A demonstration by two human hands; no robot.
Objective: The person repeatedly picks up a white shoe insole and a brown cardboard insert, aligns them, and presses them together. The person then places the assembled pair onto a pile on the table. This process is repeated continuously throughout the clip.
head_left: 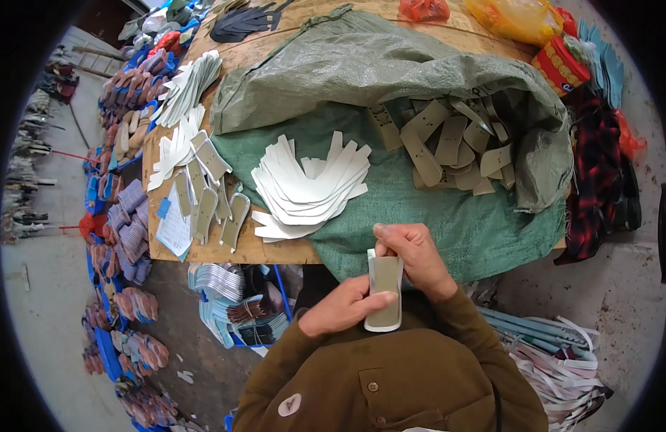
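Close to my body, in front of the table edge, I hold a narrow beige panel with a white border (382,288). My left hand (346,305) grips its lower left side, the thumb lying across the beige face. At its top end the fingers of my right hand (415,255) are pinched together on the white edge. A fanned stack of white U-shaped pieces (304,198) lies ahead on a green woven sack (433,234). Loose beige panels (448,140) are heaped at the sack's mouth. More beige panels with white edges (203,209) lie at the table's left.
The wooden table (282,252) shows along its front edge. Left of it are blue bins with bundled shoe parts (135,223). Below stands a blue crate of stacked pieces (250,309). A red-and-black plaid cloth (599,187) hangs at the right, above pale strips (549,374).
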